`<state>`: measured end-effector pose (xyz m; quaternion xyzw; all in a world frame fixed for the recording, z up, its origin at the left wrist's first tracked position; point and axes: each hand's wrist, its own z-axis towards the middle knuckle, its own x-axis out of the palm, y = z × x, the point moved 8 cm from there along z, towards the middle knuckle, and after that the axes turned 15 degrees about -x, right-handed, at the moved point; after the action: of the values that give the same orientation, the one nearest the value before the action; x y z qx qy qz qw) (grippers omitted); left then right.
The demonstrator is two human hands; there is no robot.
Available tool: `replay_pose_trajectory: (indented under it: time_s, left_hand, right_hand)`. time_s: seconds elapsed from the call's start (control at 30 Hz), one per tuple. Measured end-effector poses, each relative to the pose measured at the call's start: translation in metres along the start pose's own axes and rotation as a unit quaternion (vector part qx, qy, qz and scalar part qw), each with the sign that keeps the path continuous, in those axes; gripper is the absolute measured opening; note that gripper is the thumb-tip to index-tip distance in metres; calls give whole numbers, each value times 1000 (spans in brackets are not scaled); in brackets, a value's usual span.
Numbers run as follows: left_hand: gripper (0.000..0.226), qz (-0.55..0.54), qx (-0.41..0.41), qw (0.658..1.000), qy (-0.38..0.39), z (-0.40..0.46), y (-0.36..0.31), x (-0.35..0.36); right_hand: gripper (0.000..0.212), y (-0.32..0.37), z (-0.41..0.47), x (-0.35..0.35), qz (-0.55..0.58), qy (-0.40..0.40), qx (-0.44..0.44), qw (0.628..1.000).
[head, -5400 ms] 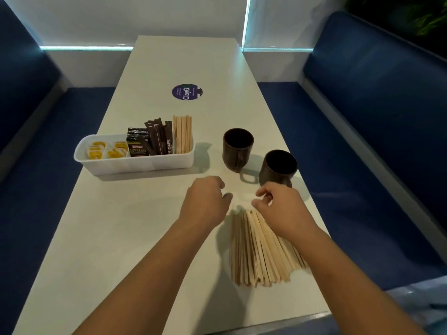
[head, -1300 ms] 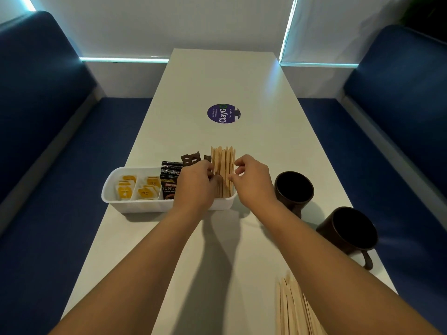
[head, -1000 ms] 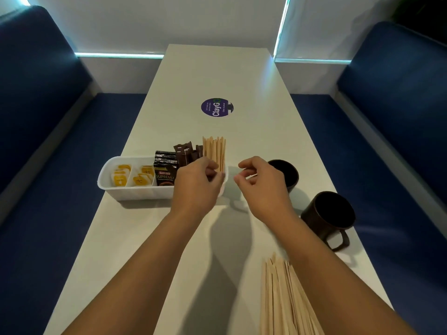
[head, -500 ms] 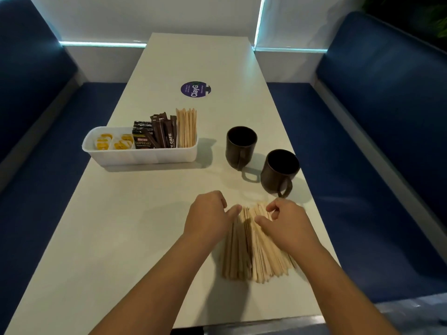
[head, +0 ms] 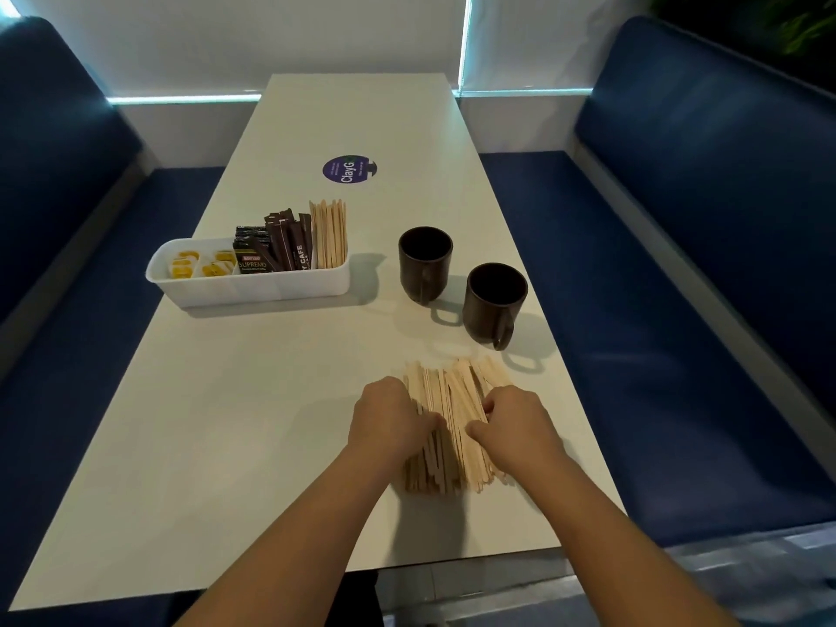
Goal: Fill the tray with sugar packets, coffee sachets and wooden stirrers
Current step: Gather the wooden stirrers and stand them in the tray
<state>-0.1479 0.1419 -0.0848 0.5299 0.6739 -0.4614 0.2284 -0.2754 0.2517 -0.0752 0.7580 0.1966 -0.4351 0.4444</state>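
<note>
A white tray [head: 253, 289] sits at the table's left middle. It holds yellow sugar packets [head: 199, 264] at its left end, dark coffee sachets [head: 276, 246] in the middle and upright wooden stirrers [head: 329, 233] at its right end. A loose pile of wooden stirrers [head: 452, 400] lies flat near the front edge. My left hand [head: 389, 418] presses against the pile's left side and my right hand [head: 515, 423] rests on its right side, fingers curled onto the sticks. Whether either hand has pinched any stick is hidden.
Two dark brown mugs [head: 425, 262] [head: 495, 300] stand right of the tray, just beyond the stirrer pile. A purple round sticker [head: 348, 169] marks the table further back. Blue benches flank the white table [head: 226, 423] on both sides.
Both hands left the tray's stirrer end and came back to the loose pile near me. Since half a second ago they have closed in on the pile from both sides.
</note>
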Motion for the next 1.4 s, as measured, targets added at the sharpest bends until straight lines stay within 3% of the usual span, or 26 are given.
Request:
replay_pose_trajectory:
  time_s: [0.1, 0.5, 0.9, 1.07, 1.23, 1.4]
  left_hand:
    - [28, -40, -14, 999, 27, 4, 6, 0]
    - [16, -206, -19, 975, 79, 14, 7, -16]
    - [15, -297, 5, 954, 51, 34, 9, -51]
    - [12, -359, 13, 931, 60, 50, 7, -87]
    - [8, -384, 39, 922, -8, 84, -1, -154]
    - [10, -314, 85, 937, -126, 126, -25, -215]
  right_hand:
    - [11, -2, 4, 0, 10, -6, 5, 1000]
    - [21, 4, 15, -22, 118, -18, -14, 993]
    - [19, 35, 33, -29, 150, -17, -58, 987]
    - [13, 55, 56, -43, 224, -33, -77, 971]
    - [13, 77, 84, -50, 289, -42, -91, 952]
    - [12, 106, 114, -59, 336, -56, -108, 934]
